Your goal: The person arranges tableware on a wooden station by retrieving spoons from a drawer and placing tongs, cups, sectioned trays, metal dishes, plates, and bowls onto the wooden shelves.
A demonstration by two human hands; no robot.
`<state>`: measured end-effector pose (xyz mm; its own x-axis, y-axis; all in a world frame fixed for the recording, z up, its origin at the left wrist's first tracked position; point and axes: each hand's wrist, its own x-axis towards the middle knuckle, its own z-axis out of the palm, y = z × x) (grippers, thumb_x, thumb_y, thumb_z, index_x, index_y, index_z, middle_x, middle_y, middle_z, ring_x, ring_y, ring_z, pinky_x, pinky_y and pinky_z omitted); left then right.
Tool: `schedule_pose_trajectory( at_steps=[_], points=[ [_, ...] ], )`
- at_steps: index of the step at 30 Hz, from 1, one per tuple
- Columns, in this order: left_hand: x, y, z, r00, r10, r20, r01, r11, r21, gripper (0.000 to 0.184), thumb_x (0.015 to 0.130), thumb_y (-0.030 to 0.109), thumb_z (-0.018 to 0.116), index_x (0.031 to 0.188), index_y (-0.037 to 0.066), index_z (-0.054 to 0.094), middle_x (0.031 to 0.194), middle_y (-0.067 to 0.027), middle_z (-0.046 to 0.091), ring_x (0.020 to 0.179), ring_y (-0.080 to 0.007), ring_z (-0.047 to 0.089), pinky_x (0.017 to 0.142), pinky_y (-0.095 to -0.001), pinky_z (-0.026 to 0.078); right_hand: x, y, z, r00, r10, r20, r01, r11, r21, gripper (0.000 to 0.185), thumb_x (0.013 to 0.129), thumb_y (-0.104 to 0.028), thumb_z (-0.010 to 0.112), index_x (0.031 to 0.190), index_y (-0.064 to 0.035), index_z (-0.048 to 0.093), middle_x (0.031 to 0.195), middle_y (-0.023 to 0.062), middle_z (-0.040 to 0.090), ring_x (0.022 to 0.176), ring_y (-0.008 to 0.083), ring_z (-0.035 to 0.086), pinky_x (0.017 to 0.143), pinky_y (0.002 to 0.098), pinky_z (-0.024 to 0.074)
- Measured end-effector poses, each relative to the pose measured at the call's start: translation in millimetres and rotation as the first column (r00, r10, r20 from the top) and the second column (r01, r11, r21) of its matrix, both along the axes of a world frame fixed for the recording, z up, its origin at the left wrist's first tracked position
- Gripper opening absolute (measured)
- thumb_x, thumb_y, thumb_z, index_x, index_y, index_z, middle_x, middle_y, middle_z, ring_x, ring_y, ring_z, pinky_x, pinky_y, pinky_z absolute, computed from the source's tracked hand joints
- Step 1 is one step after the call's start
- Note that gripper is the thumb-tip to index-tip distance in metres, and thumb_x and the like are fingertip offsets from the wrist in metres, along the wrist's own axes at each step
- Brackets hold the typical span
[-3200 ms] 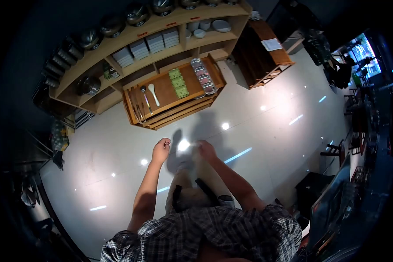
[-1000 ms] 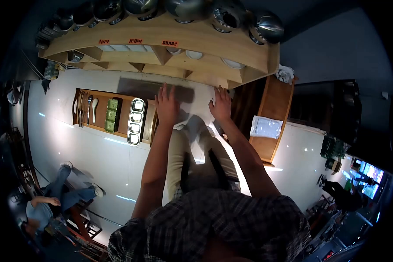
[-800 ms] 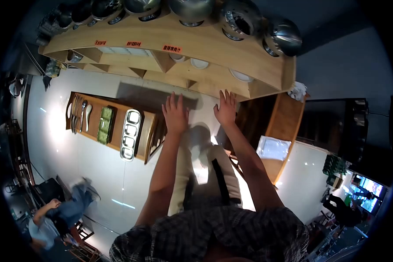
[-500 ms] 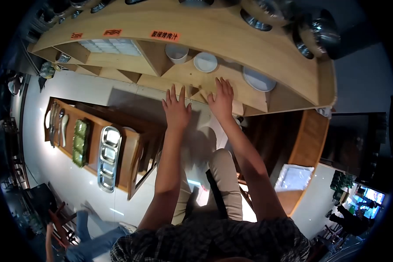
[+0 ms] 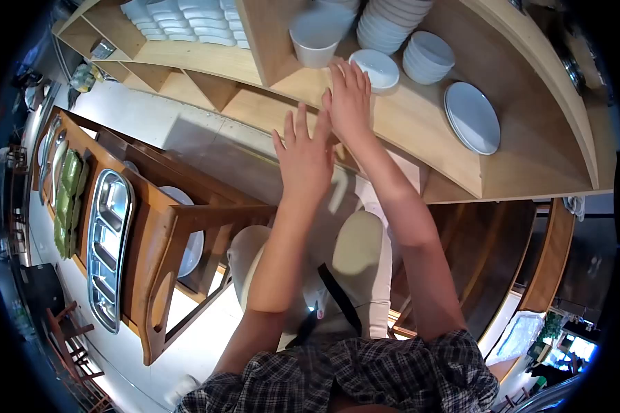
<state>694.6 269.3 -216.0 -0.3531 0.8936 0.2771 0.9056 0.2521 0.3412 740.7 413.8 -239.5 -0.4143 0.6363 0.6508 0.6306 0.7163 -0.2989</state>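
In the head view, my right hand [image 5: 350, 110] reaches to the front of a wooden shelf [image 5: 413, 127], fingers stretched out and holding nothing. Its fingertips are nearest a small white dish [image 5: 379, 69]; whether they touch it I cannot tell. A white tub-like container [image 5: 315, 38] stands just left of the dish. My left hand [image 5: 304, 155] hangs lower and slightly left, fingers spread, with nothing in it. The two hands are close together, the left fingers beside the right wrist. Right of the dish are a stack of small white bowls [image 5: 428, 58] and white oval plates [image 5: 472, 118].
On the left, a wooden cart [image 5: 155, 227] carries a divided steel tray [image 5: 109, 248] and a green divided tray [image 5: 69, 199]. White dishes [image 5: 186, 17] fill the upper left compartment. A dark wooden cabinet [image 5: 475, 248] stands at the right, below the shelf.
My body has leaned closer and lower to the shelf, so its inside shows more stacked bowls. Both hands have moved up toward the dishes and closer together, still with nothing in them.
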Motion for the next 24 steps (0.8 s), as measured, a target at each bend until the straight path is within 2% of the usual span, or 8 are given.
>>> schedule_pose_trajectory(
  at_steps=[3,5,10,13,17,20,22,24],
  points=[
    [-11.6,0.2,-3.6,0.997,-0.057,-0.049,0.058,0.998,0.018,0.070,0.075,0.021,0.070,0.136,0.014,0.036,0.141,-0.0178,0.029,0.129,-0.0385,0.029,0.100,-0.0577,0.027,-17.1,31.7,8.9,0.992,-0.043,0.116,0.031,0.994,0.105,0.049,0.074,-0.012,0.058,0.122,-0.0041,0.049,0.124,0.0142,0.050,0.121,0.0334,0.041,0.103,0.0486,0.0287],
    [-27.5,9.6,-6.7,0.999,-0.025,0.035,0.023,0.998,0.056,0.067,0.076,0.021,0.068,0.135,0.013,0.038,0.141,-0.0198,0.029,0.129,-0.0399,0.029,0.100,-0.0591,0.026,-24.4,45.5,9.8,0.983,-0.051,0.178,0.022,0.987,0.159,0.050,0.074,-0.013,0.058,0.122,-0.0045,0.049,0.124,0.0133,0.050,0.120,0.0327,0.042,0.103,0.0487,0.0290],
    [-32.0,11.7,0.3,1.000,-0.002,0.020,0.000,0.991,0.135,0.069,0.075,0.021,0.070,0.134,0.011,0.037,0.139,-0.0192,0.030,0.126,-0.0384,0.032,0.101,-0.0502,0.028,-29.2,65.2,17.6,0.937,-0.024,0.348,-0.022,0.991,0.128,0.026,0.077,-0.011,0.056,0.102,-0.0065,0.060,0.115,0.0113,0.056,0.117,0.0303,0.045,0.099,0.0465,0.0333],
    [-36.1,5.5,3.6,0.999,-0.003,0.045,-0.004,0.985,0.173,0.069,0.075,0.020,0.070,0.135,0.011,0.037,0.139,-0.0213,0.029,0.126,-0.0393,0.031,0.101,-0.0511,0.029,-24.6,60.7,25.4,0.956,0.051,0.289,-0.067,0.997,0.047,0.016,0.075,-0.013,0.054,0.087,-0.0068,0.062,0.111,0.0098,0.057,0.115,0.0345,0.047,0.096,0.0478,0.0367],
    [-43.3,5.9,3.9,0.996,-0.014,0.088,-0.013,0.955,0.297,0.072,0.073,0.019,0.072,0.135,0.011,0.036,0.139,-0.0259,0.026,0.125,-0.0419,0.032,0.100,-0.0506,0.031,-8.6,32.4,25.7,0.957,0.168,0.235,-0.206,0.967,0.147,0.014,0.076,-0.012,0.055,0.087,-0.0071,0.062,0.115,0.0106,0.056,0.116,0.0356,0.046,0.095,0.0445,0.0392],
    [-43.1,7.5,8.8,0.988,-0.021,0.152,-0.029,0.948,0.318,0.078,0.070,0.016,0.075,0.136,0.012,0.034,0.138,-0.0292,0.025,0.125,-0.0437,0.031,0.100,-0.0479,0.032,9.1,5.0,31.9,0.945,0.279,0.169,-0.287,0.958,0.024,0.012,0.080,-0.013,0.059,0.090,-0.0058,0.061,0.119,0.0109,0.054,0.115,0.0344,0.047,0.093,0.0406,0.0413],
    [-40.4,7.7,12.5,0.985,-0.046,0.168,-0.013,0.943,0.334,0.075,0.069,0.016,0.076,0.134,0.012,0.038,0.139,-0.0287,0.025,0.125,-0.0443,0.030,0.100,-0.0476,0.032,21.4,-11.9,41.9,0.893,0.443,0.078,-0.441,0.896,-0.044,0.012,0.081,-0.011,0.060,0.090,-0.0046,0.060,0.121,0.0114,0.053,0.113,0.0337,0.048,0.091,0.0392,0.0430],
    [-38.8,10.8,14.4,0.980,-0.077,0.182,0.008,0.935,0.353,0.072,0.069,0.016,0.077,0.131,0.012,0.041,0.139,-0.0281,0.026,0.126,-0.0449,0.030,0.100,-0.0473,0.033,29.7,-25.9,47.9,0.887,0.459,0.050,-0.453,0.886,-0.096,0.012,0.080,-0.011,0.060,0.091,-0.0042,0.060,0.122,0.0114,0.052,0.113,0.0327,0.049,0.090,0.0386,0.0435]
  ],
)
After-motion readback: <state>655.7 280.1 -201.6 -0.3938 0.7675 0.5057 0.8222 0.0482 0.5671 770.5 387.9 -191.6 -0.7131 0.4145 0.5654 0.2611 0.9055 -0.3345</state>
